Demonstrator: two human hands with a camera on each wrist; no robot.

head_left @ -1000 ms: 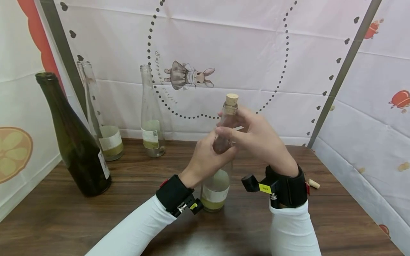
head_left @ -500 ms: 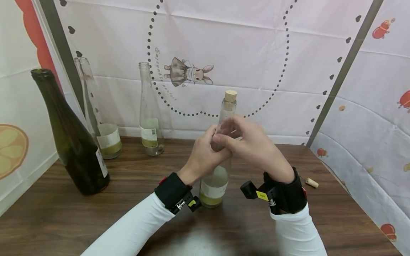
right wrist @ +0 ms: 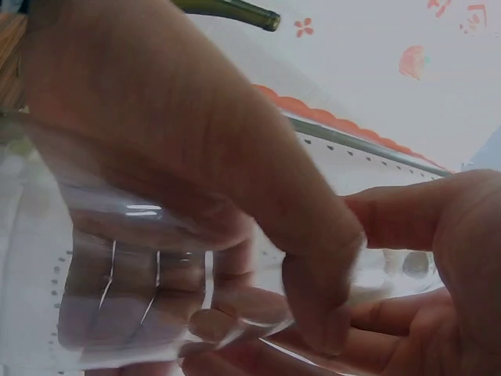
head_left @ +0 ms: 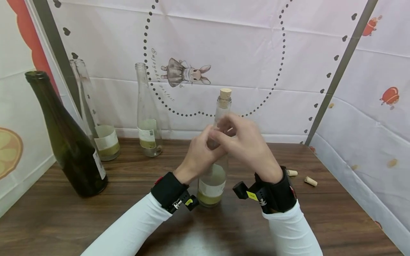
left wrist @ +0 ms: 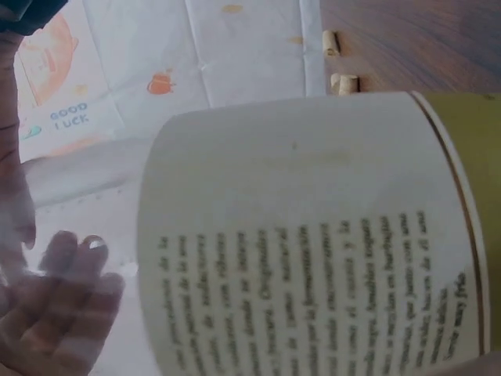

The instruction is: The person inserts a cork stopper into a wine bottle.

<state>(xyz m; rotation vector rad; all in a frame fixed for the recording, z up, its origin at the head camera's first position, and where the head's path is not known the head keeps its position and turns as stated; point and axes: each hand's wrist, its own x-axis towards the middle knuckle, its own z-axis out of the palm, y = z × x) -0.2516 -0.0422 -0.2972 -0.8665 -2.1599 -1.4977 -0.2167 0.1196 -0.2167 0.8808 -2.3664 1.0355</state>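
Note:
A clear glass bottle (head_left: 211,186) with a white and yellow-green label stands upright on the wooden table. Its mouth holds a cork (head_left: 225,94), the upper part of which sticks out above the rim. My left hand (head_left: 200,153) grips the bottle at its shoulder, fingers curled round the glass. Just above, my right hand (head_left: 246,144) has its thumb and fingers bent round the lower neck. In the right wrist view the right hand (right wrist: 470,266) encloses the neck from both sides. Close up in the left wrist view is the printed back label (left wrist: 305,235).
At the left a dark green bottle (head_left: 68,149) stands in front of a clear bottle (head_left: 107,142). Another clear bottle (head_left: 148,131) is at the back. Two loose corks, one partly behind the right wrist (head_left: 292,173) and one farther right (head_left: 310,181), lie on the table (head_left: 339,220).
My right hand has slid down the neck, from near the rim to just above the left hand. A second loose cork now shows beside the right wrist. The left hand keeps its grip.

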